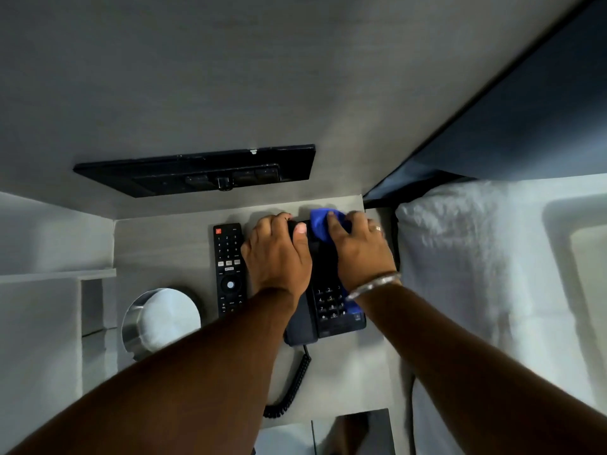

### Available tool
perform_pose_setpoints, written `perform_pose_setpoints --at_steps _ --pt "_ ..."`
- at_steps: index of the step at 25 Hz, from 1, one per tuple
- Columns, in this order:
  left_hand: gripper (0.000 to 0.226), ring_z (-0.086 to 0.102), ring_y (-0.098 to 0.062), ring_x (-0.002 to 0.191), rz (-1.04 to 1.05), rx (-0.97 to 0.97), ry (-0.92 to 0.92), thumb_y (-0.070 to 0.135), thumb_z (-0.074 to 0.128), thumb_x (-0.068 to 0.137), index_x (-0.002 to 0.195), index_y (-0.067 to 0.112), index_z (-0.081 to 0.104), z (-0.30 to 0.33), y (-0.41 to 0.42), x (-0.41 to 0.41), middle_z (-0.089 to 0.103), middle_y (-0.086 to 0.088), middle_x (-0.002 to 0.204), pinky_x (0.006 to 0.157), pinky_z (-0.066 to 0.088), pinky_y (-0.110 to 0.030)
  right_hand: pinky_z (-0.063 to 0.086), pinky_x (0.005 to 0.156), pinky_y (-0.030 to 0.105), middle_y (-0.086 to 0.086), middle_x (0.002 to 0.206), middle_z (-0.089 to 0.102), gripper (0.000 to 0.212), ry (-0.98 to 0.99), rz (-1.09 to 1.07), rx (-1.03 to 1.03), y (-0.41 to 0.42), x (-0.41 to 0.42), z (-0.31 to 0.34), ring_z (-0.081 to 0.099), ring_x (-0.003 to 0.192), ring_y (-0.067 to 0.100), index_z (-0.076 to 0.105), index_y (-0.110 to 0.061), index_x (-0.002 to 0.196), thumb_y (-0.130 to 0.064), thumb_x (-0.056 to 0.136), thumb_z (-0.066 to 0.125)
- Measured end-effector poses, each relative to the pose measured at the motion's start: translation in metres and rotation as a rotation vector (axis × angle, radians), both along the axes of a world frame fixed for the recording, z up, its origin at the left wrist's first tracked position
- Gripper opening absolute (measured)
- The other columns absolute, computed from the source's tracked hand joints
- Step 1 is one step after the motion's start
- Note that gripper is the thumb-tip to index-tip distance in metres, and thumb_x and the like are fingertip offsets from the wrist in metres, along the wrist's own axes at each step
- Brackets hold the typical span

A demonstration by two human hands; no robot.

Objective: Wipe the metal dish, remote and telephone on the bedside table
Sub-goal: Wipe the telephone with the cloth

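A black telephone [331, 307] sits on the grey bedside table [164, 244], its keypad facing up and its coiled cord [292, 385] trailing toward me. My left hand [279, 254] grips the far end of the handset. My right hand [358, 247] presses a blue cloth [320, 224] onto the phone's far right end. A black remote [229, 267] lies just left of the phone. The round metal dish [161, 320] stands at the table's near left, partly hidden by my left forearm.
A black switch panel [197, 172] is set in the wall behind the table. A white pillow and bedding [476, 274] lie close on the right. A lower shelf edge [56, 274] juts out at the left.
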State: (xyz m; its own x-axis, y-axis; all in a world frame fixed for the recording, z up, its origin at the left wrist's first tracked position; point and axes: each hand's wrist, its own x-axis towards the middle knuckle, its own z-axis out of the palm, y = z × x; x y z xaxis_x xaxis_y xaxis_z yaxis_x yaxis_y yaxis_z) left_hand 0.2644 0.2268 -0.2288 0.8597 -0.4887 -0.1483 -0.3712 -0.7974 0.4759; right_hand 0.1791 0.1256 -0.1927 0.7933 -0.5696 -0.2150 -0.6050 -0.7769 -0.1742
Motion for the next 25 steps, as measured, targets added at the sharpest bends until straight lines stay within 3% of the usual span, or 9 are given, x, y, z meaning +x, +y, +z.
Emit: perform_pose_setpoints --at_steps 4,7,9,13,16,22,25 --pt "0.051 0.057 -0.028 0.103 0.003 -0.002 -0.011 0.047 0.025 0.096 0.115 0.017 0.061 -0.003 -0.001 0.003 0.063 -0.009 0.113 0.088 0.041 -0.046 0.051 0.077 0.049 0.024 0.119 0.047 0.06 0.09 0.112 -0.01 0.016 -0.013 -0.009 0.049 0.099 0.039 0.038 -0.012 0.138 -0.014 0.081 0.055" --pt "0.051 0.056 -0.028 0.103 -0.01 0.008 -0.014 0.048 0.022 0.096 0.114 0.017 0.06 0.0 0.0 0.0 0.062 -0.009 0.113 0.087 0.04 -0.046 0.055 0.069 0.048 0.025 0.111 0.054 0.066 0.172 0.233 0.093 0.056 -0.062 0.005 0.056 0.089 0.04 0.045 -0.01 0.134 -0.011 0.071 0.067" --pt "0.051 0.055 -0.027 0.104 0.002 -0.002 -0.027 0.048 0.022 0.096 0.114 0.017 0.06 0.0 0.0 0.0 0.062 -0.009 0.113 0.087 0.04 -0.045 0.055 0.063 0.045 0.023 0.101 0.058 0.065 0.132 0.205 0.075 0.053 -0.071 0.005 0.059 0.08 0.038 0.055 -0.01 0.125 -0.01 0.063 0.075" --pt "0.051 0.056 -0.026 0.103 0.007 -0.018 -0.049 0.048 0.023 0.096 0.114 0.017 0.06 -0.001 -0.001 -0.001 0.063 -0.008 0.112 0.086 0.04 -0.044 0.053 0.072 0.045 0.021 0.111 0.05 0.059 0.093 0.125 -0.044 0.004 -0.039 -0.002 0.052 0.092 0.036 0.044 -0.016 0.133 -0.014 0.078 0.065" --pt "0.052 0.057 -0.027 0.101 0.015 -0.008 -0.061 0.047 0.023 0.096 0.112 0.017 0.062 -0.003 -0.002 0.0 0.063 -0.008 0.111 0.086 0.039 -0.044 0.049 0.071 0.047 0.024 0.113 0.049 0.051 0.016 0.014 -0.063 -0.017 -0.012 -0.011 0.048 0.094 0.041 0.048 -0.013 0.132 -0.011 0.082 0.059" --pt "0.057 0.056 -0.027 0.103 -0.001 0.021 -0.052 0.049 0.019 0.094 0.114 0.017 0.061 0.001 -0.001 0.0 0.062 -0.007 0.113 0.087 0.038 -0.043 0.055 0.074 0.047 0.024 0.118 0.051 0.066 0.128 0.157 0.128 0.043 -0.088 0.001 0.052 0.099 0.041 0.043 -0.014 0.136 -0.008 0.074 0.066" --pt "0.057 0.056 -0.027 0.103 -0.005 0.02 -0.051 0.049 0.019 0.095 0.115 0.017 0.061 0.002 -0.002 0.0 0.062 -0.007 0.114 0.088 0.04 -0.044 0.056 0.066 0.047 0.022 0.11 0.054 0.062 0.066 0.099 0.091 0.033 -0.091 0.003 0.055 0.091 0.041 0.052 -0.014 0.128 -0.005 0.069 0.07"
